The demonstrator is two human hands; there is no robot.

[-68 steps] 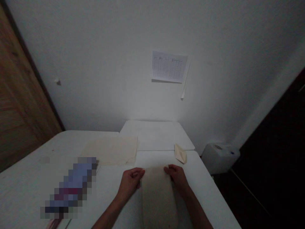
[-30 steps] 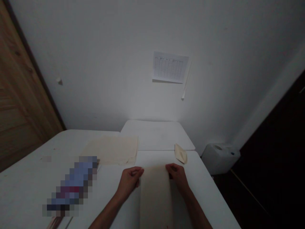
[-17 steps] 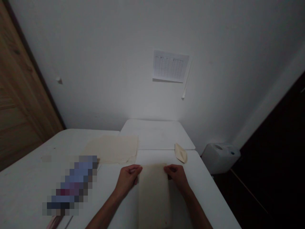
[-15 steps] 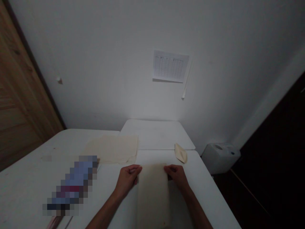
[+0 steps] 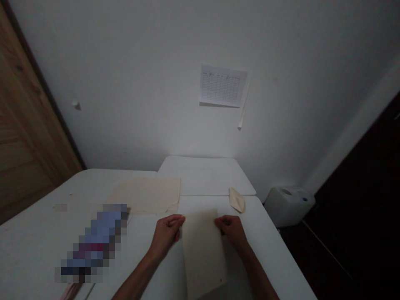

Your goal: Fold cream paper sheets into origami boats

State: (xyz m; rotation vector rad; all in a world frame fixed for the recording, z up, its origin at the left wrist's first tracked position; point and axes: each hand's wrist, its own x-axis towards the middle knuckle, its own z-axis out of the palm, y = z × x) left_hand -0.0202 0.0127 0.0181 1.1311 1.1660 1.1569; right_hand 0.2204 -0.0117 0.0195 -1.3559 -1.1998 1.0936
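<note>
A folded-looking rectangular beige fabric piece (image 5: 204,254) hangs between my two hands over the white table. My left hand (image 5: 167,233) pinches its upper left edge between thumb and fingers. At the upper right edge, my right hand (image 5: 230,229) grips it in a similar pinch. The piece tilts a little, its lower end lying towards the right with a small dark spot near the corner. Beyond my left hand lies a larger flat beige fabric sheet (image 5: 150,193). A small folded beige scrap (image 5: 237,201) rests past my right hand.
The white table (image 5: 265,246) meets a raised-looking white panel (image 5: 208,175) by the wall. A pixelated blue-and-red item (image 5: 100,235) lies at left. A white plastic container (image 5: 287,206) stands right of the table. A printed sheet (image 5: 223,85) hangs on the wall.
The lower end of the fabric piece has swung to the right, and its bottom edge now shows. Its top edge rises slightly higher. Both hands have stayed nearly in place.
</note>
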